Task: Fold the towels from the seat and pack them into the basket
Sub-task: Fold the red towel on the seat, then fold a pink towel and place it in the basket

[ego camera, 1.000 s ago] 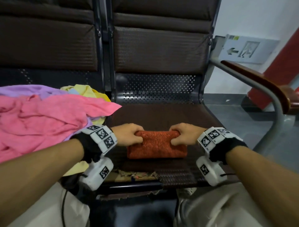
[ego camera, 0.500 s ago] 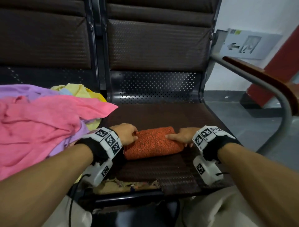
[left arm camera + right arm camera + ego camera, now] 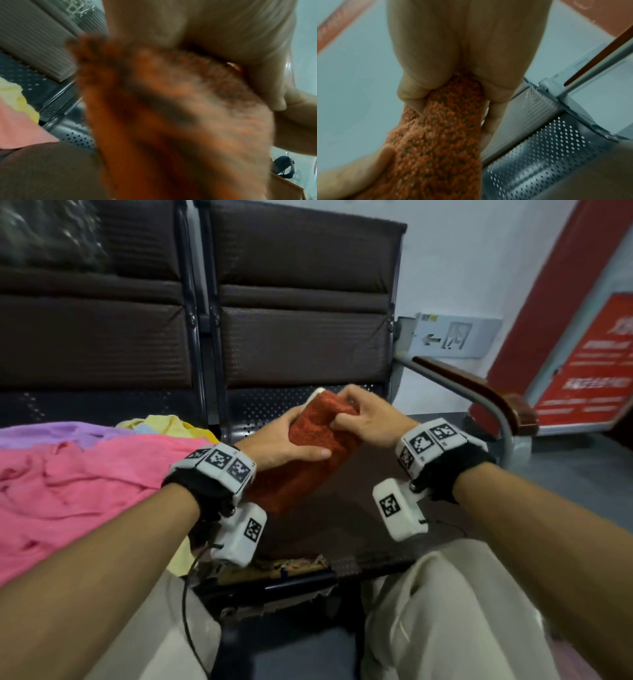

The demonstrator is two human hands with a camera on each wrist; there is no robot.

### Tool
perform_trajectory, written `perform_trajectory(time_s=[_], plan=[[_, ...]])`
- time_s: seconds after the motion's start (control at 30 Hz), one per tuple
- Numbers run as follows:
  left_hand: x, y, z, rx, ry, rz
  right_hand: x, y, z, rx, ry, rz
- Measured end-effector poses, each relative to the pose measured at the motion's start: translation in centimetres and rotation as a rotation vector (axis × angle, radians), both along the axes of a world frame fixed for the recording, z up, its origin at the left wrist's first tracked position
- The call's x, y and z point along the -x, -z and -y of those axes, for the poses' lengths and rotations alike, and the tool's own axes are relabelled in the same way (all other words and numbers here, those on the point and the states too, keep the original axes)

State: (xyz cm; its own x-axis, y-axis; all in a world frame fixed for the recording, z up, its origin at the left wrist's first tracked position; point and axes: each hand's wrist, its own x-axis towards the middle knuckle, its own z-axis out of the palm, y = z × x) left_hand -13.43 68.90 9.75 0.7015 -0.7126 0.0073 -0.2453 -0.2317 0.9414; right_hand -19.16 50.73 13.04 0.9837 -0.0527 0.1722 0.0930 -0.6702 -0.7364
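Head view showed left hand point(image 3: 284, 443) and right hand point(image 3: 368, 419) fingers clamped on the folded orange towel point(image 3: 305, 463); squeezing both ends firmly should keep the folds.

Grey arrow sign point(image 3: 455, 335) on wall; red board point(image 3: 592, 364) beside it.

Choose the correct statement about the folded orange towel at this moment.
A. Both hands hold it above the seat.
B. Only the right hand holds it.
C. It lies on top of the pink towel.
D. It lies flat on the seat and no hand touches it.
A: the left hand grips the side of the orange towel and the right hand pinches its top end, with the towel lifted above the seat.
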Motion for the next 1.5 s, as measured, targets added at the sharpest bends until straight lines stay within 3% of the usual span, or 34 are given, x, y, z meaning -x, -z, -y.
perform_trajectory(time_s=[0.1, 0.23, 0.33, 0.5, 0.67, 0.87, 1.1, 1.2, 1.27, 1.4, 1.5], plan=[[1.7, -2.1, 1.0, 0.044, 0.017, -0.083, 2.3, -3.0, 1.5, -0.07, 0.039, 0.113], [4.1, -4.0, 3.5, -0.083, 0.148, -0.108, 5.7, -4.7, 6.0, -0.216, 0.177, 0.207], [5.5, -5.3, 7.7, -0.161, 0.112, 0.006, 8.9, -4.2, 10.6, -0.355, 0.265, 0.202], [9.1, -5.1, 17.9, -0.4, 0.162, 0.346, 16.2, -0.8, 18.9, -0.485, 0.437, 0.205], [14.8, 0.9, 27.3, -0.456, 0.377, 0.497, 25.0, 5.9, 26.7, -0.561, 0.632, 0.111], [23.3, 12.7, 36.0, -0.535, 0.592, 0.405, 34.7, 15.8, 33.6, -0.463, 0.849, -0.145], [31.3, 23.8, 41.5, -0.706, 0.875, 0.231, 42.0, 25.4, 37.8, -0.285, 0.928, -0.591], [33.6, 26.6, 42.3, -0.79, 1.054, 0.183, 44.1, 28.4, 38.1, -0.311, 0.92, -0.772], [34.3, 27.7, 42.3, -0.872, 1.108, 0.249, 44.7, 30.7, 37.8, -0.25, 0.891, -0.856], [33.5, 28.5, 42.1, -0.921, 1.043, 0.33, 44.4, 35.1, 36.4, -0.153, 0.865, -0.965], [31.5, 27.2, 41.6, -0.855, 0.997, 0.311, 43.8, 36.0, 35.7, -0.039, 0.862, -1.051]])
